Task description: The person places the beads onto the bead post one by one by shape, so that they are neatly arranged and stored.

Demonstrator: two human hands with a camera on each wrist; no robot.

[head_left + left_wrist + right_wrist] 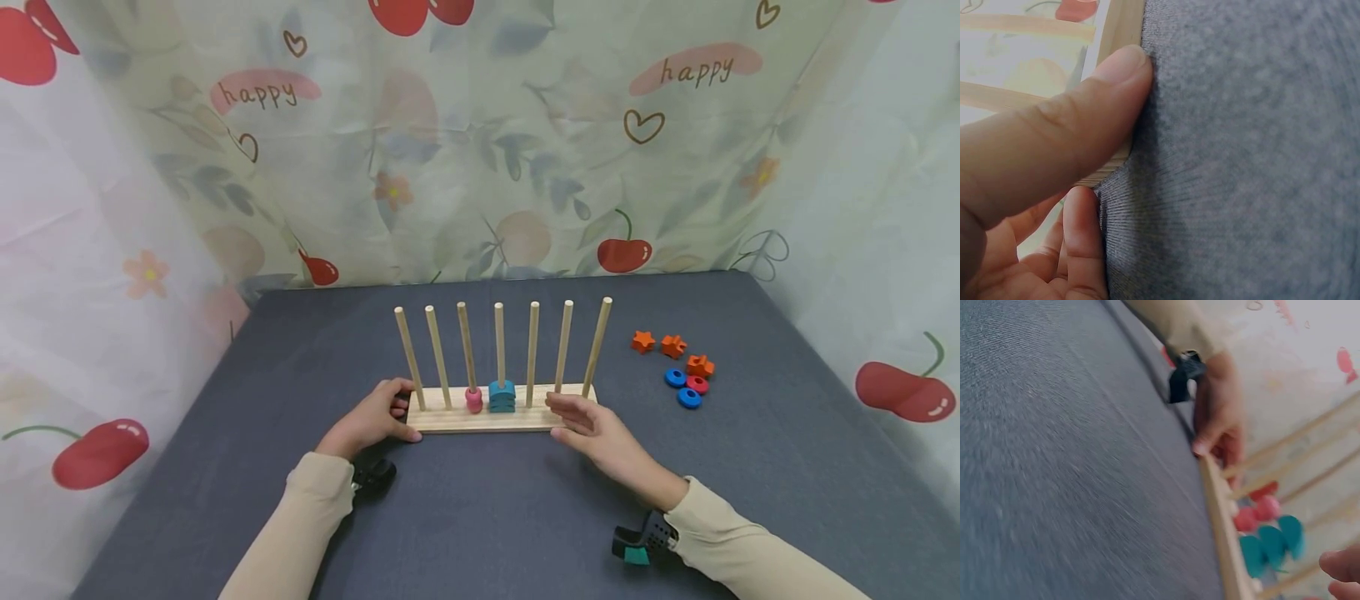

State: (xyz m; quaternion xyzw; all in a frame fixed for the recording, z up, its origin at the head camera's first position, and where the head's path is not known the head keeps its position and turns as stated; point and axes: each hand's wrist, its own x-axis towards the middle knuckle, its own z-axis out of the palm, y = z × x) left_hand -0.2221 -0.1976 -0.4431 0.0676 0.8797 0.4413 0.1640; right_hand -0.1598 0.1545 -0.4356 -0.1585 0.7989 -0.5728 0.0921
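Peg board: lower centre of head frame. Left hand: lower left of centre, grip pinching board's left end. Right hand: lower right of centre, grip spread, pointing upper left.

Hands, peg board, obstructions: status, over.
Left hand grips peg board by its left end. Right hand near board's right end, contact unclear. Pink beads, blue pieces on adjacent pegs. Loose pieces off right, clear of hands.

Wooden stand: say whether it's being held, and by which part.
The left hand holds the wooden stand by its left end. The right hand is at the right end; whether it touches cannot be told.
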